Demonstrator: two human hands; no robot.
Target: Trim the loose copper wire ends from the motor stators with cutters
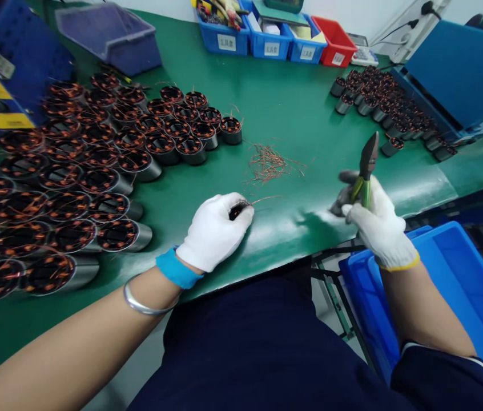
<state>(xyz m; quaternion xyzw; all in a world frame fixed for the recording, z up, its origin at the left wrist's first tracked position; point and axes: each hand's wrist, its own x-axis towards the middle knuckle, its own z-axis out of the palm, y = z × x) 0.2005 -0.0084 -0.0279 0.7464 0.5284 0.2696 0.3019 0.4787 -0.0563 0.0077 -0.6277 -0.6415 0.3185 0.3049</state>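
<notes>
Green table (pixel 310 103); blue bins (pixel 226 41) holding tools (pixel 224 12).

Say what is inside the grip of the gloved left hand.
Inside the left hand is a dark part with a hint of copper; a thin wire pokes out. The fingers cover the rest, so its full shape is hidden.

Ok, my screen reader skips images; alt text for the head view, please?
Gloved left hand holds a copper-wound cylinder, gloved right hand holds pliers, over a green table. Loose copper wires lie between two groups of similar cylinders.
</notes>
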